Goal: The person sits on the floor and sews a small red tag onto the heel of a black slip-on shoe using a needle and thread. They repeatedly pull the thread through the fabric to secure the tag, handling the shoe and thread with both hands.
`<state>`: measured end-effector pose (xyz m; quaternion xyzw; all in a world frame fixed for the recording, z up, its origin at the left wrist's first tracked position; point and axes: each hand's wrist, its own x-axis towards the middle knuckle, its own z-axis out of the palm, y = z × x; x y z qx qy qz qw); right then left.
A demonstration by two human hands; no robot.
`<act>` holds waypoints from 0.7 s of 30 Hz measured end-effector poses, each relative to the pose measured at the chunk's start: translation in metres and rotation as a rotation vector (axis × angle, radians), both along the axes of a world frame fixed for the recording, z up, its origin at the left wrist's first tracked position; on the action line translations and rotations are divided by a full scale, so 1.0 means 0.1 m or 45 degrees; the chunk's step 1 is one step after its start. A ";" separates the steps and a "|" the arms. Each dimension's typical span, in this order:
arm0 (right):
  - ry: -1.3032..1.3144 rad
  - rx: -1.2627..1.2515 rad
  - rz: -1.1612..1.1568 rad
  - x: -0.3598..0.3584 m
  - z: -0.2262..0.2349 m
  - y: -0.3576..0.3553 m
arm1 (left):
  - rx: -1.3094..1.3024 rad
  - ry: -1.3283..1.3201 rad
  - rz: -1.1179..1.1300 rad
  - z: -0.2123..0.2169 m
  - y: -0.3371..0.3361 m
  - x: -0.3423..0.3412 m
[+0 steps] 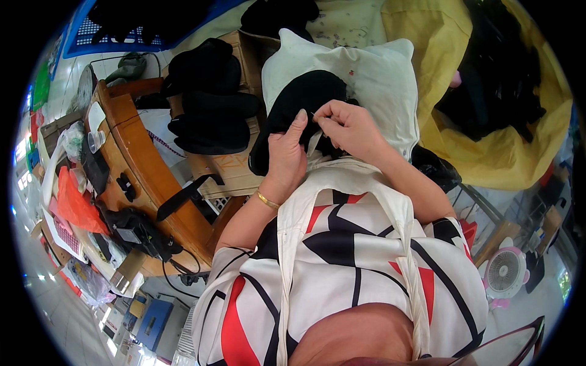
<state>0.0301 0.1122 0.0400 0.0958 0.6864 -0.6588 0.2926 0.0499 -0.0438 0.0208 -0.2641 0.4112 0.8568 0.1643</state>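
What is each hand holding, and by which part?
Left hand: the black fabric piece, by its near edge, thumb on top. Right hand: pinches a thin needle-like thing; which part is unclear.

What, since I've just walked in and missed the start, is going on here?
Some close handwork: the person's left hand grips a black cloth piece lying on a white cushion. The right hand pinches a small thin thing at it, perhaps a needle, but it's too small to be sure. More black pieces lie to the left, on cardboard.
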 end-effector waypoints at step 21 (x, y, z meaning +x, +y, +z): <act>0.269 0.093 0.005 0.09 -0.14 0.01 | 0.021 -0.185 0.042 -0.05 -0.07 -0.08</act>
